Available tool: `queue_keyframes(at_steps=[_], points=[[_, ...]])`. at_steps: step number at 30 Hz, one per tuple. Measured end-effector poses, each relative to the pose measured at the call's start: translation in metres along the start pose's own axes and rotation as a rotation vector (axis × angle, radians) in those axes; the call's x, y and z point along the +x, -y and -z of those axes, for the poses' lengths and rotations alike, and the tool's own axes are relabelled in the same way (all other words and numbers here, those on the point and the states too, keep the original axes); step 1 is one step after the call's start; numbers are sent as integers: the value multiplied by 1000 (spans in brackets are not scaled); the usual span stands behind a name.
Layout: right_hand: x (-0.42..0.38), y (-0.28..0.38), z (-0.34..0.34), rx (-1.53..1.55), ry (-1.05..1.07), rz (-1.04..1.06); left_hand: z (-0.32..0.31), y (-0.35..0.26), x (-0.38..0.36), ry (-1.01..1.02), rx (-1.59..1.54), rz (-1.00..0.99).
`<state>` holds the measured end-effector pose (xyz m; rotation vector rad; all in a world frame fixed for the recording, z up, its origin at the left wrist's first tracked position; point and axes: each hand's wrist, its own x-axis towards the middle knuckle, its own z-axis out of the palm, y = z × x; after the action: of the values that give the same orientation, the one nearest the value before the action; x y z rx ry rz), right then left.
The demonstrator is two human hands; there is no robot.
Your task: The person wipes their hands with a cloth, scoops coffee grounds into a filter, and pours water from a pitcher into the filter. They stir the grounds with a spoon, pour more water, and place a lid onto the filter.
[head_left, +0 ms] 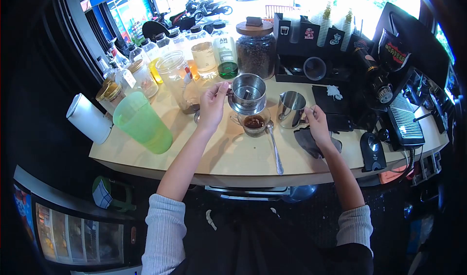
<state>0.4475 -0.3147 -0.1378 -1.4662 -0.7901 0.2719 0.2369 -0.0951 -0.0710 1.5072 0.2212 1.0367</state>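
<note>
My left hand (212,105) grips the rim of a metal drip filter (248,94), held just above a small glass cup (254,123) with dark coffee in it. My right hand (317,122) closes on the handle of a steel milk pitcher (291,108) that stands right of the cup. A long metal spoon (275,148) lies on the wooden counter (228,153) in front of the cup. A dark cloth (307,141) lies under my right wrist.
A green plastic pitcher (142,122) and a white roll (89,118) stand at the left. Several jars and bottles (194,61) line the back, with a coffee-bean jar (256,51). A black organiser with cups (316,46) and an espresso machine (413,105) fill the right.
</note>
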Motion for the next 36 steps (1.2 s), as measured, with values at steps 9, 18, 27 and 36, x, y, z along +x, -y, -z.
queue_keyframes(at_steps=[9, 18, 27, 36], points=[[-6, 8, -1, 42, 28, -12, -2, 3, -8, -9, -26, 57], [-6, 6, -1, 19, 25, 12, 1, 11, -8, -8, -31, 68], [-2, -5, -1, -10, -6, 22, 0, 16, -15, 10, -13, 84], [-5, 2, -1, -43, -4, 22, 0, 22, -23, 47, 9, 145]])
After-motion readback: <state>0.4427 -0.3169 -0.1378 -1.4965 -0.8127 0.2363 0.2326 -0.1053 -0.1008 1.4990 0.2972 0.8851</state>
